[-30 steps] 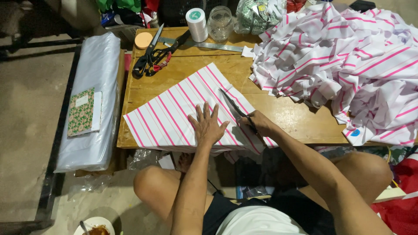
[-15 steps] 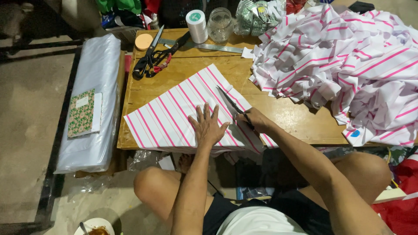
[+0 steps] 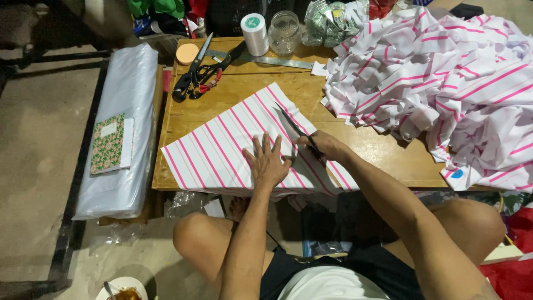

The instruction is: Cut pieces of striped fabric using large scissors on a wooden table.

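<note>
A flat piece of white cloth with pink stripes [image 3: 222, 144] lies on the low wooden table [image 3: 383, 150]. My left hand [image 3: 267, 161] presses flat on it with fingers spread. My right hand [image 3: 325, 145] grips a pair of dark scissors [image 3: 294, 129] whose blades point up and left along the cloth's right edge, just beside my left hand.
A big heap of the same striped cloth [image 3: 444, 78] fills the table's right side. Two more scissors [image 3: 200, 72], a metal ruler [image 3: 266, 58], a thread spool [image 3: 254, 33], a glass jar [image 3: 284, 32] and an orange lid [image 3: 187, 53] sit at the back. A plastic-wrapped roll [image 3: 119, 128] with a notebook [image 3: 108, 143] lies left.
The scissors and my right hand have edged slightly up along the cloth's edge. My left hand stays pressed on the cloth.
</note>
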